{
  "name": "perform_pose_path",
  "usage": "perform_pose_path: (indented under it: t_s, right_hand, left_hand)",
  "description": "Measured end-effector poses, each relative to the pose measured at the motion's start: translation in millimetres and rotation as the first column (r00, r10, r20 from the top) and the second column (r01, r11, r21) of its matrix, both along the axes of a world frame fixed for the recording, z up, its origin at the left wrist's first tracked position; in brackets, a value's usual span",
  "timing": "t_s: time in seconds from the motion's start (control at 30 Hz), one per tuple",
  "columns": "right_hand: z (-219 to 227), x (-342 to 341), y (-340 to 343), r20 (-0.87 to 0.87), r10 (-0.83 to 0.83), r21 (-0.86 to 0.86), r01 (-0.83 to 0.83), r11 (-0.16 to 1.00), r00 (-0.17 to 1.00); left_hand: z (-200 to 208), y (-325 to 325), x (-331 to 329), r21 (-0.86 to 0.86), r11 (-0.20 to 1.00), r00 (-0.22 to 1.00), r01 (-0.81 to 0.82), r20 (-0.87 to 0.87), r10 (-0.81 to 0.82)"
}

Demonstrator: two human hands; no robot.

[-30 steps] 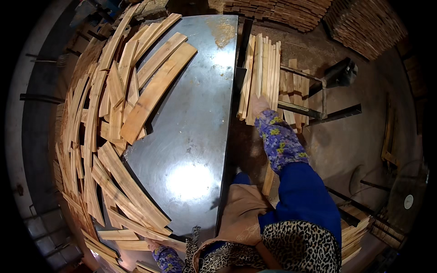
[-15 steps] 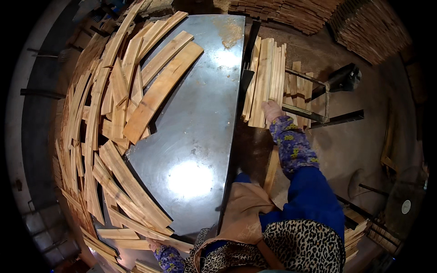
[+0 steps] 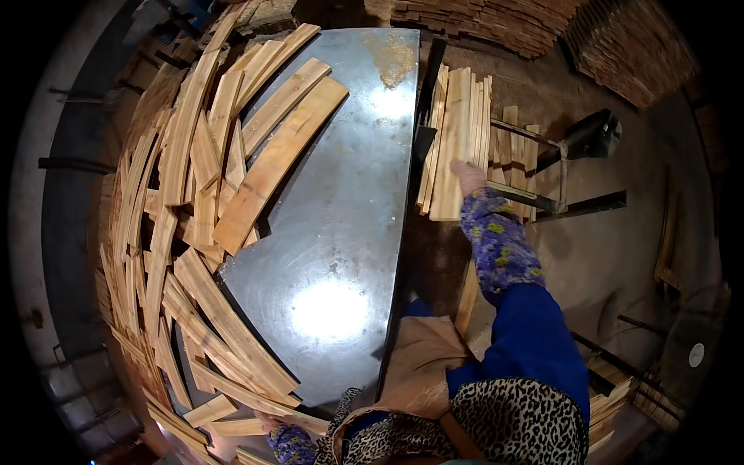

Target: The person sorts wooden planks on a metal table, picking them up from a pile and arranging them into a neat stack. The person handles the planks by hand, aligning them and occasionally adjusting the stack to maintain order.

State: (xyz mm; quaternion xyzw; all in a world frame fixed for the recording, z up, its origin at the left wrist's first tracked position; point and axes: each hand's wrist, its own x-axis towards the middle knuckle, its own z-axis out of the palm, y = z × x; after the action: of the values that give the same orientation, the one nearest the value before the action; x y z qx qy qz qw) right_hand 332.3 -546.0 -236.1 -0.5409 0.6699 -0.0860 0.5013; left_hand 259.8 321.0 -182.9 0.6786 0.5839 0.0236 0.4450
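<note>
My right hand reaches out to the right and lies on the near part of a wide pale wooden board, which sits in a stack of narrow boards beside the table. Its fingers extend over the board's face and are not wrapped round it. Low in the view, my left hand is at the near edge of the heap, closed at the end of a short wooden board. A longer board crosses just above it, and the fingers are partly hidden. Both forearms wear purple flowered sleeves.
A shiny metal table bears a loose heap of boards on its left side. A metal frame stands by the right stack. Large piles of boards line the back. More boards lie at lower right.
My right hand has slid slightly farther away along the stacked board. Near my left hand, a short board in the heap has turned to a slant. The view has shifted a little.
</note>
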Motion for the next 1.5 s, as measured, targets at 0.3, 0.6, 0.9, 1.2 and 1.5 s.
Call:
perform_pose_path:
  t_s: [0.3, 0.6, 0.9, 1.2, 1.5]
  right_hand:
    - [-67.5, -168.7, -85.2, -0.499, 0.502, -0.199, -0.657, 0.727, 0.706]
    - [-86.6, -121.3, -46.0, -0.535, 0.412, -0.164, -0.569, 0.806, 0.738]
    - [-23.3, -162.8, 208.4, -0.096, 0.992, 0.145, -0.987, -0.070, -0.085]
    - [144.6, -78.7, 651.3, -0.055, 0.835, -0.455, -0.730, -0.510, -0.548]
    - [141.9, -83.5, 957.1, -0.598, 0.569, -0.277, -0.521, -0.807, -0.564]
  left_hand:
    - [4.3, -10.8, 4.5, 0.035, 0.999, 1.000, 0.022, -0.013, -0.021]
    - [18.3, -3.4, 19.3, 0.043, 0.991, 0.988, 0.128, 0.077, -0.131]
    - [70.7, 34.6, 27.3, 0.140, 0.988, 0.986, 0.067, 0.141, -0.087]
    - [57.5, 110.9, -70.0, 0.062, 0.995, 0.980, 0.080, 0.176, -0.090]
    - [86.0, 313.9, -315.1, 0.458, -0.072, 0.290, 0.886, -0.668, -0.686]
